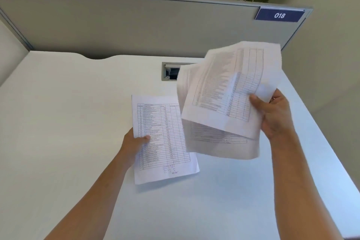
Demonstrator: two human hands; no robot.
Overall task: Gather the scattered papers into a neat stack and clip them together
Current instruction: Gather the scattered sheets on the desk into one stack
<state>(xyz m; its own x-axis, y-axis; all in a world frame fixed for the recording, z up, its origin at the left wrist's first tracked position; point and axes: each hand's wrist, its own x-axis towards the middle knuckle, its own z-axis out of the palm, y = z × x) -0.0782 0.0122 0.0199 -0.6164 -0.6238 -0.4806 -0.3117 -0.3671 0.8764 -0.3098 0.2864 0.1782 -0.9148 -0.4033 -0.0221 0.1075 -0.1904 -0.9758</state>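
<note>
Lying under the left hand (134, 142), a printed sheet (163, 138) shows a ruled table of rows and columns with a few handwritten figures near its bottom edge. Its long axis runs away from the person, tilted slightly, and the thumb presses on its left margin while the fingers are hidden beneath (whether the page rests flat on the desk or is lifted I cannot tell). Just to its right, the right hand (274, 115) grips a loose bundle of sheets (224, 101) by their right edge, thumb on top. These pages, printed with the same kind of table, are fanned, curled and blurred, raised above the white desk (68, 122) and overlapping the single sheet's upper right corner. Bare desk surface lies open to the left and toward the person. Behind the bundle a cable port (169, 71) is set into the desk, then a grey partition (126, 23) carrying a blue plate marked 018 (279, 15).
</note>
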